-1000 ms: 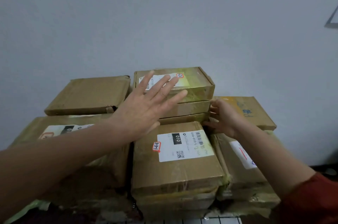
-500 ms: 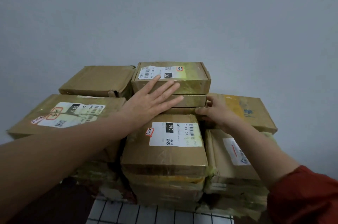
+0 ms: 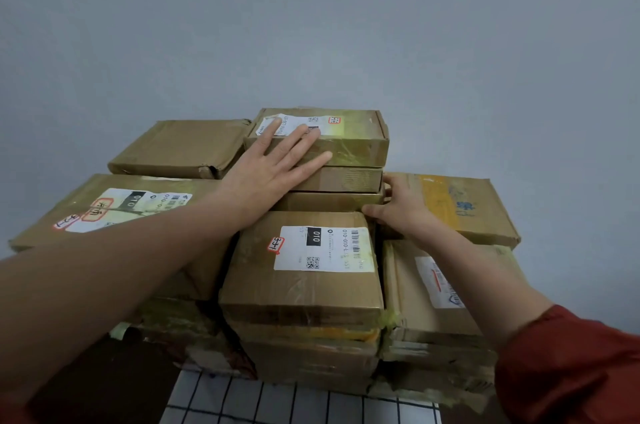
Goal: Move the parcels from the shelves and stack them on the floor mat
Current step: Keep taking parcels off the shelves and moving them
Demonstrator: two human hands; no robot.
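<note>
Head view. I look down on a pile of brown cardboard parcels set against a grey wall (image 3: 311, 25).

- At the peak is a three-high stack: the top parcel (image 3: 349, 143), with a white label and a red sticker on its lid, lies on a middle thin parcel (image 3: 349, 180), and that lies on the lowest thin parcel (image 3: 325, 201).
- Left hand (image 3: 273, 164): its fingers are straight and spread, flat on the top parcel's lid and front edge, covering part of the label. It clasps nothing. The bare forearm crosses over the big left parcel (image 3: 104, 205), which has a white "010" label and red-outlined stickers.
- Right hand (image 3: 398, 207): it is low at the stack's right end, well apart from the left. The thumb lies at the lowest thin parcel's bottom front corner and the fingers curl round its right end. I read that as a grip on that parcel. The fingertips are hidden.
- A red sleeve (image 3: 571, 371) covers the right arm further back.
- The stack sits just behind the front parcel (image 3: 301, 288). I cannot tell what it rests on.
- The front parcel has a "010" label, a barcode, a QR code and a red sticker, and it tops a column of further boxes.
- The yellow-taped parcel (image 3: 485, 212) lies under the right wrist, on the right front parcel (image 3: 405, 306).
- The plain parcel (image 3: 180, 146) is at back left, just beside the top parcel.
- The floor mat (image 3: 294, 403), white with a black grid, shows at the pile's foot.
</note>
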